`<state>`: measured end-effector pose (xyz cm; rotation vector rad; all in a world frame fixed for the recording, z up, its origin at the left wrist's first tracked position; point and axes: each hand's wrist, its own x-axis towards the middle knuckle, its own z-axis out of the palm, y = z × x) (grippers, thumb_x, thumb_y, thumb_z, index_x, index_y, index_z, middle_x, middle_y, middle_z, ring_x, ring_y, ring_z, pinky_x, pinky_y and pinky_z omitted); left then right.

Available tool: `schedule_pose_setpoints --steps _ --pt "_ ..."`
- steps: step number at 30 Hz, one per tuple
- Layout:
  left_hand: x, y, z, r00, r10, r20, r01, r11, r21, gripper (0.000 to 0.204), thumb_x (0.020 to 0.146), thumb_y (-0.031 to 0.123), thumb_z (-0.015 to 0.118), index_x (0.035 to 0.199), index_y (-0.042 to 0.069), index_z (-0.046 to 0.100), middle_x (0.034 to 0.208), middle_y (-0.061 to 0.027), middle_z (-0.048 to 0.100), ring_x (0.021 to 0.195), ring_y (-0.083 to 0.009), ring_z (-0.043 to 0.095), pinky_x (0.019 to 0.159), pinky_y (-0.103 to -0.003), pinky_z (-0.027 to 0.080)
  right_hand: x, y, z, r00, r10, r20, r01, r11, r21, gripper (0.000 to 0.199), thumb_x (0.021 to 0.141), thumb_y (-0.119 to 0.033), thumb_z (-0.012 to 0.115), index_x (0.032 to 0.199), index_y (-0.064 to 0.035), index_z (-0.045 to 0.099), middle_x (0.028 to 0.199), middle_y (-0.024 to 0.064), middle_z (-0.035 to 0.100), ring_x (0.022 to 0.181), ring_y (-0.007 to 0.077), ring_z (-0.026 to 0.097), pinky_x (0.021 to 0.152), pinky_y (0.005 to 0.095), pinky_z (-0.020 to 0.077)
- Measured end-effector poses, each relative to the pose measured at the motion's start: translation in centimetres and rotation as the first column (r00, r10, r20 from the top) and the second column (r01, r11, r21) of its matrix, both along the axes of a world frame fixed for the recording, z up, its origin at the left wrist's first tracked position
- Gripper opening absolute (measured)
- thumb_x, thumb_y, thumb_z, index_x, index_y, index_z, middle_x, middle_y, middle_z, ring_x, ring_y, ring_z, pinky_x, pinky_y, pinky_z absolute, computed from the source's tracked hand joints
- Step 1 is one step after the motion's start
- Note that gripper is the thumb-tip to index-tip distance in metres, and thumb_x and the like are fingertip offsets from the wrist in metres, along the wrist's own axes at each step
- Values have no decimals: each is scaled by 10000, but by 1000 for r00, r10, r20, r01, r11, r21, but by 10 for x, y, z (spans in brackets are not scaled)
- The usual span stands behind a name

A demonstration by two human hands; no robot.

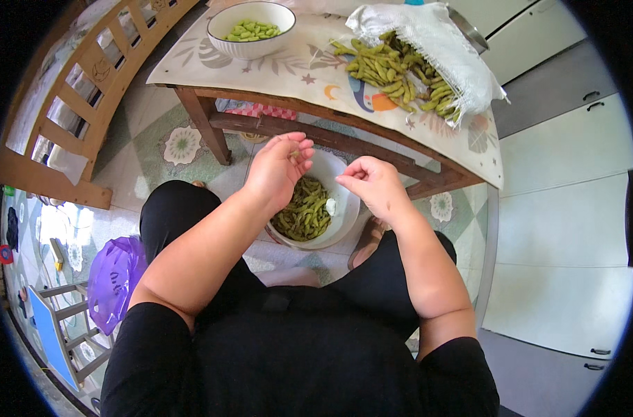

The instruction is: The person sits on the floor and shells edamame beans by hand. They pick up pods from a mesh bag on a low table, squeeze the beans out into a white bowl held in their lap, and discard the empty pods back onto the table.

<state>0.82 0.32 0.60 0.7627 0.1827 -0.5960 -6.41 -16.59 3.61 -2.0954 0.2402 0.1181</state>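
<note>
My left hand (pixel 280 169) is raised over the left side of a white tub (pixel 339 224), palm turned up and fingers curled in. A small pale bit seems to lie among those fingers, too small to name. Over the tub's right rim, my right hand (pixel 374 186) pinches thumb and forefinger together; whatever is between them does not show. Inside the tub lie many green-brown soybean pods (pixel 304 212) and a crumpled white scrap (pixel 331 206). A white ribbed bowl (pixel 250 47) on the table holds shelled green beans (pixel 252 30).
Ahead stands a wooden table with a printed cover (pixel 289 73). Soybean pods (pixel 393 69) spill from a white woven sack (pixel 434 45) on it. A purple plastic bag (pixel 115 281) hangs near a blue-topped stool (pixel 52 337) at left. White cabinets (pixel 560 208) line the right.
</note>
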Motion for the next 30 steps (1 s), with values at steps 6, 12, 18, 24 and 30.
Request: schedule_pose_setpoints --steps 6,12,18,24,30 --pt "5 -2 6 997 -75 -37 78 993 85 183 852 252 503 811 80 552 680 43 456 612 -77 420 540 -212 342 30 -3 39 942 -84 324 115 990 -78 148 754 -151 622 785 -8 600 670 46 581 595 98 511 558 234 415" --pt "12 -1 14 981 -191 47 179 967 182 217 851 269 505 796 70 569 661 47 446 565 -53 391 495 -199 320 127 -14 66 838 214 501 229 697 -680 166 759 -225 564 825 -89 633 800 97 562 756 266 555 653 346 436" --pt "20 1 20 914 -333 232 253 915 316 152 838 205 509 809 70 571 637 49 457 532 -34 380 462 -169 301 185 -25 57 921 269 281 203 285 -937 131 738 -168 547 804 -125 652 836 86 557 809 268 547 671 370 456" --pt "25 8 15 822 -351 448 151 893 423 176 828 200 535 871 32 566 672 42 477 608 -55 435 528 -197 366 169 -12 72 826 400 398 266 346 -900 158 766 -158 494 772 -53 612 818 116 586 765 280 557 671 377 448" --pt "14 23 39 439 -543 716 -343 635 692 273 772 218 591 987 55 553 752 -46 528 713 -194 541 618 -308 446 49 22 70 795 507 332 -84 634 -768 95 720 -93 549 803 -49 562 712 102 516 699 284 524 595 375 432"
